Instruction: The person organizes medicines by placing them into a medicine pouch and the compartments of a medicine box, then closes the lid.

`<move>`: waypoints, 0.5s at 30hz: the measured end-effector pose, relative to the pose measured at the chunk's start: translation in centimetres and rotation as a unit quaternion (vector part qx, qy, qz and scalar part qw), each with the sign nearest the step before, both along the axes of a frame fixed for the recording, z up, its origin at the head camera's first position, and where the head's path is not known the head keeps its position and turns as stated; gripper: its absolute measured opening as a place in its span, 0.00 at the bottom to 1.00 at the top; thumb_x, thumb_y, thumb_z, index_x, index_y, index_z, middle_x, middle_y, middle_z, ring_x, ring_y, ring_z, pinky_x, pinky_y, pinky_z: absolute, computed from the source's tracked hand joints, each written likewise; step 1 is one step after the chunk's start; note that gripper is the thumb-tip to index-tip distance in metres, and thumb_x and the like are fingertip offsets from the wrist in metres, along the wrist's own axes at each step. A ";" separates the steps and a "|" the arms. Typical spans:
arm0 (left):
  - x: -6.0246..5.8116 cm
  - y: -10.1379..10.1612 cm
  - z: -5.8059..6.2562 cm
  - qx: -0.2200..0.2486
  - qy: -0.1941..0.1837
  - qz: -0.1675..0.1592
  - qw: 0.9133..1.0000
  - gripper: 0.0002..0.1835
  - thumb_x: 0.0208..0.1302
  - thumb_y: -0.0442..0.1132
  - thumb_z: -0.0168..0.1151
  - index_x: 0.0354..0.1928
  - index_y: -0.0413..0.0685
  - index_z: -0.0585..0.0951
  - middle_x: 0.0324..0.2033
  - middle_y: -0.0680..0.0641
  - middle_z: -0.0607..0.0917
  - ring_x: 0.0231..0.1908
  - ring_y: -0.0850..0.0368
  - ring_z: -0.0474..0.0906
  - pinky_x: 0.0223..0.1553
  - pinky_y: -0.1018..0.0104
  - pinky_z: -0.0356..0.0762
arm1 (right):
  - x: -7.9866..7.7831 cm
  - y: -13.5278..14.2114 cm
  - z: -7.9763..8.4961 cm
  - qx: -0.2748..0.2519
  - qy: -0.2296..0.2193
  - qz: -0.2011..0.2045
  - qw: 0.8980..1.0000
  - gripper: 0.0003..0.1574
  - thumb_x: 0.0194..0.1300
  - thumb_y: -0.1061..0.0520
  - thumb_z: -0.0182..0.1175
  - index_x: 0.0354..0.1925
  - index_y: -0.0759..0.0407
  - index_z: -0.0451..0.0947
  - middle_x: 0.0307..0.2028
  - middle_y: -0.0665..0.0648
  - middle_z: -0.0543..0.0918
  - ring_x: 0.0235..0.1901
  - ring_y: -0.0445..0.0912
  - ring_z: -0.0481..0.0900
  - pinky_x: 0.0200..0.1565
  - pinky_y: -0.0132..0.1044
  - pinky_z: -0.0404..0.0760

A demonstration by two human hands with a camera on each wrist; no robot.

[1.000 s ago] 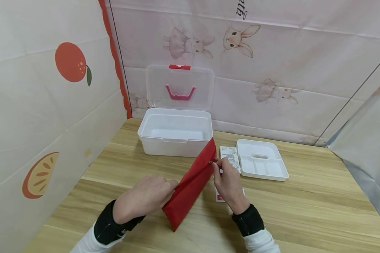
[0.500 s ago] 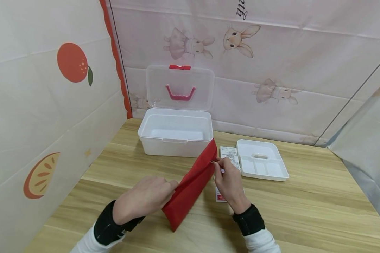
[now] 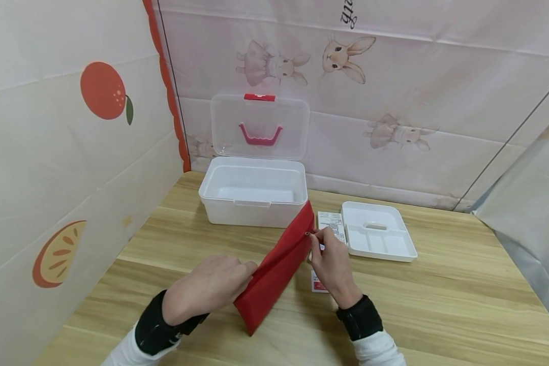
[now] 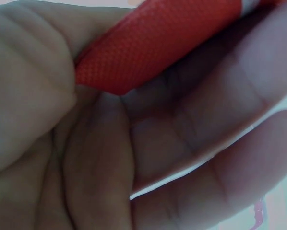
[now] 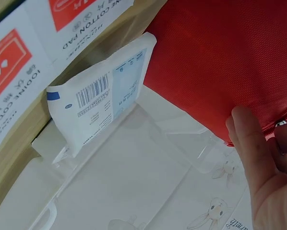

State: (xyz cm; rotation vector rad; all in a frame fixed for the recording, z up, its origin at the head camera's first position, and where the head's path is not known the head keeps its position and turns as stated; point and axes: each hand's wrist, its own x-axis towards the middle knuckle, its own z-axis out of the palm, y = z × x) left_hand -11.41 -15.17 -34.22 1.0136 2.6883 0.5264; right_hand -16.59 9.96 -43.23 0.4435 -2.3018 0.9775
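A red fabric zip pouch (image 3: pixel 274 277) stands slanting over the table in the head view. My left hand (image 3: pixel 212 284) grips its near left edge; in the left wrist view the red cloth (image 4: pixel 153 45) lies between thumb and fingers. Near the pouch's upper far end, my right hand (image 3: pixel 333 264) pinches a small metal zipper pull (image 3: pixel 307 234). The right wrist view shows this zipper pull (image 5: pixel 281 123) at the fingertips, with other fingers resting along the cloth. The pouch's inside is hidden.
Behind the pouch stands a white plastic box (image 3: pixel 219 213), its clear lid (image 3: pixel 229 119) raised. A white divided tray (image 3: pixel 402 249) lies at right, beside a printed white pack (image 3: pixel 330 219). Iodine cotton pad packets (image 5: pixel 38 43) and a white-and-blue packet (image 5: pixel 93 100) lie near the right hand.
My right hand and the zipper pull have shifted very slightly to the right, and the pouch's upper end leans a touch that way. The left hand stays in place.
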 end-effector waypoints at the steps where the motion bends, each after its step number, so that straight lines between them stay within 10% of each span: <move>1: 0.0 0.0 0.0 -0.001 0.000 0.000 1.000 0.04 0.65 0.30 0.62 0.41 0.42 0.81 0.18 0.58 0.77 0.18 0.68 0.70 0.20 0.73 0.67 | 0.0 0.0 0.0 0.000 -0.001 -0.001 1.000 0.06 0.66 0.69 0.62 0.38 0.66 0.73 0.36 0.64 0.86 0.35 0.51 0.87 0.34 0.41 0.86; 15: 0.0 0.1 -0.1 -0.009 0.004 0.000 1.000 0.04 0.66 0.31 0.62 0.41 0.42 0.81 0.18 0.58 0.76 0.17 0.67 0.69 0.19 0.73 0.66 | -0.1 0.1 -0.1 -0.004 -0.004 0.002 1.000 0.06 0.67 0.69 0.61 0.38 0.66 0.71 0.33 0.63 0.85 0.32 0.48 0.85 0.33 0.39 0.85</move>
